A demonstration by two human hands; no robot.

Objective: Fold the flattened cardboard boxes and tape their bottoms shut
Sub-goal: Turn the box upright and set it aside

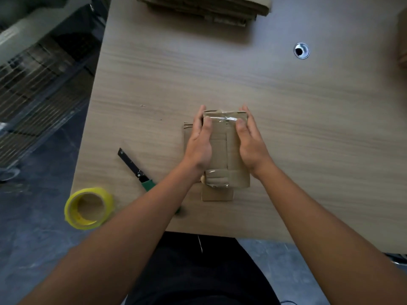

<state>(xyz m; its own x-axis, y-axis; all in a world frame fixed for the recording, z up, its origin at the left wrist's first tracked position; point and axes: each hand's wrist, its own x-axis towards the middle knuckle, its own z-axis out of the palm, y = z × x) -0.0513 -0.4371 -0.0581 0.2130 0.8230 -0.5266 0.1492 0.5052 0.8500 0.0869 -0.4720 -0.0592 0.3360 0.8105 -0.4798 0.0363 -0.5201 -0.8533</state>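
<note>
A small brown cardboard box (222, 148) stands on the wooden table (286, 102) in front of me, with clear tape glinting across its upper face and over its near end. My left hand (199, 140) lies against the box's left side, fingers straight and thumb on top. My right hand (248, 138) presses against the right side in the same way. A loose flap sticks out at the box's near end. A yellow-cored roll of tape (89, 208) lies at the table's near left corner. A green-handled utility knife (136, 169) with its blade out lies between the roll and the box.
A stack of flattened cardboard boxes (204, 9) lies at the table's far edge. A round cable hole (301, 50) sits at the right rear. More cardboard shows at the right edge (402, 40). A wire rack (37, 84) stands on the floor to the left.
</note>
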